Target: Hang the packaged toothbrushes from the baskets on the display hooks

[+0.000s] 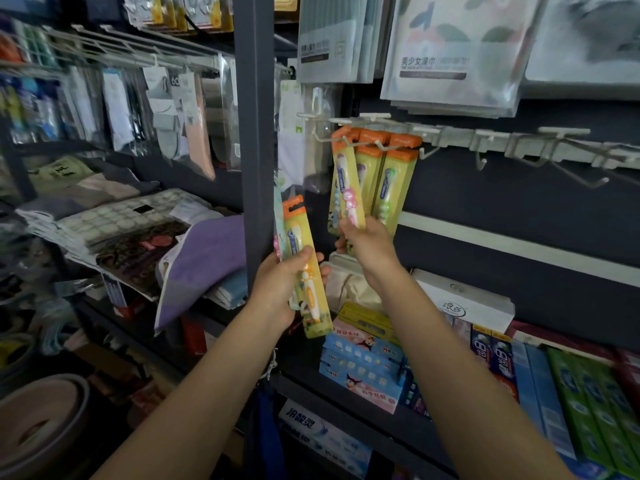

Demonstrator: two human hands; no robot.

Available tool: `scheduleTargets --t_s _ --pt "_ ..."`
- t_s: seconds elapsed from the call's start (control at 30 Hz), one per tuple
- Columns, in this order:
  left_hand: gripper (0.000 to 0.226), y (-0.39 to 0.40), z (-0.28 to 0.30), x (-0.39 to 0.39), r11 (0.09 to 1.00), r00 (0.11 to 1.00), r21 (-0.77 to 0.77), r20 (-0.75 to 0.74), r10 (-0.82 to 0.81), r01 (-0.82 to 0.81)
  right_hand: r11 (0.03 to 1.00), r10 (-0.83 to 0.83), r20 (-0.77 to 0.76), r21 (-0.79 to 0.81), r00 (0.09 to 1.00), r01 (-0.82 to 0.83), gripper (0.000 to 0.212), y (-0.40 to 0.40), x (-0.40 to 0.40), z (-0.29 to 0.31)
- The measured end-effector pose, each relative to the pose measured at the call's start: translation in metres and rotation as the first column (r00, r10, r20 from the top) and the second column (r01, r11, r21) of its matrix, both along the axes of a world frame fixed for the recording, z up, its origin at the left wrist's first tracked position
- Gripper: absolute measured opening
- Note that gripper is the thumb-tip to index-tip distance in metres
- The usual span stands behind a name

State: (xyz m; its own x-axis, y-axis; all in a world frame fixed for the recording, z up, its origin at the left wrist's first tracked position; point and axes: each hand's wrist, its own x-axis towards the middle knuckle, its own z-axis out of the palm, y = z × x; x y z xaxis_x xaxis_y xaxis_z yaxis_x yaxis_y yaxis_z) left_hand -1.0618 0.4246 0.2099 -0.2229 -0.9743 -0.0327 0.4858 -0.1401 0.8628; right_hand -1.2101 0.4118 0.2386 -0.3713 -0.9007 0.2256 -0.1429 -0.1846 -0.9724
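My right hand [366,244] grips the lower end of a yellow toothbrush pack with an orange top and pink brush [347,181]. Its top tab is at the tip of a white display hook [322,139]. Several matching yellow packs [393,181] hang just behind it on the same rail. My left hand [287,282] holds another yellow pack with an orange brush [306,268], upright in front of the dark shelf post, with at least one more pack [278,216] behind it. No basket is in view.
A white rail of bare hooks [540,147] runs to the right. Large packaged cloths [453,53] hang above. Toothpaste boxes [363,362] fill the shelf below. A dark upright post [256,133] stands left of the hooks, with folded textiles [138,237] beyond it.
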Motion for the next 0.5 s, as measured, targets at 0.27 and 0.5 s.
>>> scheduleTargets --t_s 0.27,0.5 --pt "0.012 -0.004 -0.011 0.009 1.000 0.998 0.004 0.063 0.004 -0.005 0.971 0.192 -0.027 0.149 0.981 -0.186 0.025 0.008 -0.001 -0.020" --pt "0.012 -0.008 -0.011 0.003 0.997 0.992 0.048 0.113 0.053 -0.059 0.969 0.157 0.103 0.175 0.982 -0.173 0.038 -0.003 -0.002 -0.022"
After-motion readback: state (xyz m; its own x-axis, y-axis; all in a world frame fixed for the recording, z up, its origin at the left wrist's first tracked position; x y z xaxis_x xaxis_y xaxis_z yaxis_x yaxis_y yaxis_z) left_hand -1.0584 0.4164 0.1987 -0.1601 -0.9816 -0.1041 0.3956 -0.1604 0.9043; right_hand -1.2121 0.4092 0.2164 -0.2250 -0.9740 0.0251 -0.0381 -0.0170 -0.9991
